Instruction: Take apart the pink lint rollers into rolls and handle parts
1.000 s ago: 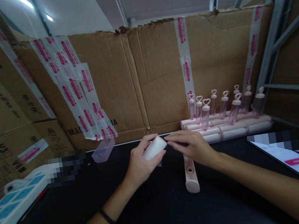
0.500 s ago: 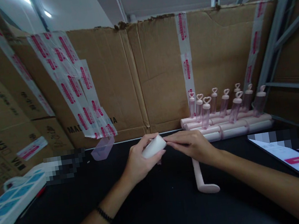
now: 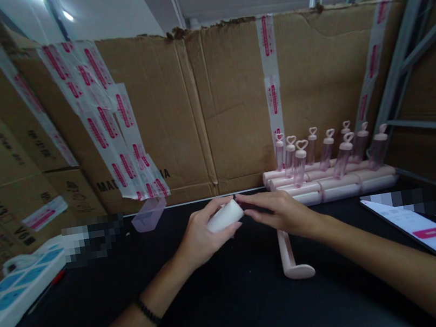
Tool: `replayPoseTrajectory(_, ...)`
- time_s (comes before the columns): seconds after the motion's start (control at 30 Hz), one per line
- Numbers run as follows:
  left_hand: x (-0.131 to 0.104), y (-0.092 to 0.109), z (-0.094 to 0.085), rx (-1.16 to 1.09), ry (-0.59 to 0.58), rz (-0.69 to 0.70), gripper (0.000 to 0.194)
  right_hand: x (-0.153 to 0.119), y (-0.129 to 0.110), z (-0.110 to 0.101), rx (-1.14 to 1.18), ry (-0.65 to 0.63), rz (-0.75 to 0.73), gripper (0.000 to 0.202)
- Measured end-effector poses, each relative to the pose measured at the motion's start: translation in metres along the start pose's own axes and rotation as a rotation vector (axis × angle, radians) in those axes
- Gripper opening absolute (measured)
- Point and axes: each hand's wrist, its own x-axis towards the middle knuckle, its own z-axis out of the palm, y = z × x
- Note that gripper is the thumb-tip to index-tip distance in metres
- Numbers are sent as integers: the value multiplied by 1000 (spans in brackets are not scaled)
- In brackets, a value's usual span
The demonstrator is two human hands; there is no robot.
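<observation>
My left hand [image 3: 201, 237] is wrapped round a white cylinder [image 3: 225, 216], which is tilted with its end toward the right. Close to that end is my right hand [image 3: 284, 211], its thumb and forefinger a little apart; a tiny dark spot shows at the forefinger's tip, too small to make out. Below my right hand, a pale pink L-shaped part [image 3: 287, 257] lies on the black table [image 3: 240, 313]. Behind, at the right, pink tubes with heart-shaped tops [image 3: 302, 164] stand on a stack of pale pink cylinders [image 3: 340, 189].
A translucent pink tray [image 3: 150, 215] is at the back left. On the left edge lies a white and blue power strip [image 3: 23, 285]. At the right lies a lit phone [image 3: 424, 225]. Cardboard walls [image 3: 234, 106] close off the back and left.
My right thumb and forefinger have spread apart at the cylinder's end, where they were close together. My left hand keeps its hold on the white cylinder.
</observation>
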Motion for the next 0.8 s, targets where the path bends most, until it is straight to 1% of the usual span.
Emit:
replayPoseTrajectory(0.13,0,1,-2,23,-49,45,43,-1,2,-5,71,-120,26,54)
replayPoseTrajectory(0.23,0,2,-6,44,-123,83,42,-2,1,-8,156,-213,29,62)
replayPoseTrajectory(0.3,1,3,-10,61,-176,87,41,-2,0,-8,183,-245,19,65)
replayPoseTrajectory(0.4,4,6,-14,72,-207,87,40,-2,-3,-7,126,-225,-3,64)
replayPoseTrajectory(0.53,7,11,-15,52,-225,87,38,-1,-7,-6,53,-155,-23,58)
replayPoseTrajectory(0.63,7,13,-15,48,-215,90,38,0,-11,-8,61,-137,-12,53)
replayPoseTrajectory(0.8,7,14,-16,37,-197,69,39,1,-15,-11,113,-148,46,56)
